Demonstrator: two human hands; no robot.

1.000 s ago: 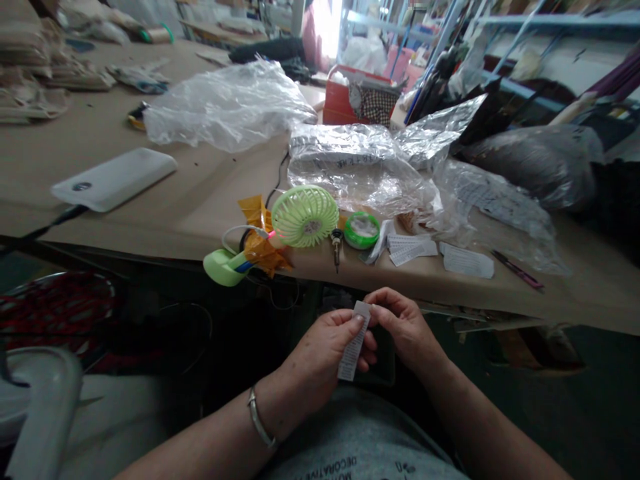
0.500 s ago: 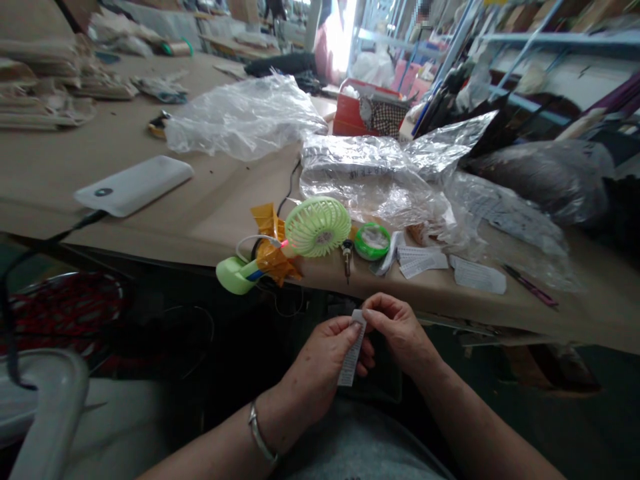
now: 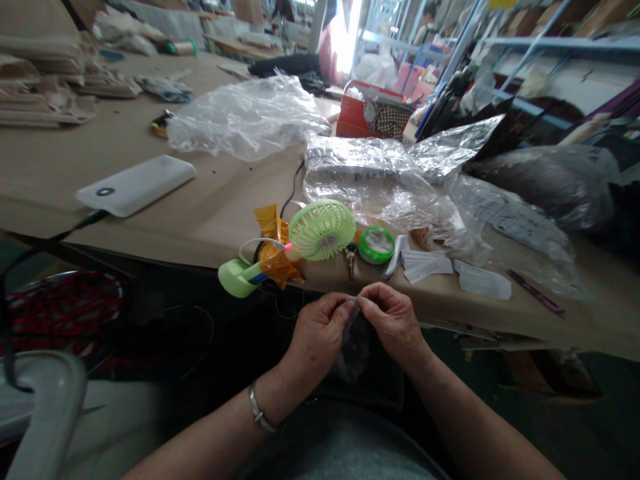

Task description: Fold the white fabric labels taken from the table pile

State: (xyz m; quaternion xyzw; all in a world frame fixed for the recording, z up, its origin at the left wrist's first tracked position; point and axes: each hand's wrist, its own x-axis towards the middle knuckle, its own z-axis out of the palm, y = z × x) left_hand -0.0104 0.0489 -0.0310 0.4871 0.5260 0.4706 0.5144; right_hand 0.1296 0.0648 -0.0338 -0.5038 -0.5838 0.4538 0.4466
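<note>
Just in front of the table edge, my left hand [image 3: 320,337] and my right hand [image 3: 393,323] meet fingertip to fingertip. Both pinch a small white paper label [image 3: 352,300], of which only a narrow part shows between the fingers. My left wrist wears a metal bangle [image 3: 261,408]. Below the fingers hangs or lies something clear and crumpled [image 3: 354,353], too dim to name. On the table just beyond are a green round tub [image 3: 377,245], a small metal tool [image 3: 351,261] and printed paper slips [image 3: 425,264].
A green fan [image 3: 323,230] is taped at the table edge with orange tape [image 3: 273,257]. A white power bank [image 3: 137,185] lies left. Clear plastic bags [image 3: 370,173] cover the middle. Another printed slip [image 3: 483,280] and thread snips [image 3: 537,293] lie right.
The printed label, seen lengthwise in my left hand before, is turned and mostly hidden between both hands' fingertips. My right hand has moved slightly down and left. The view has shifted a little.
</note>
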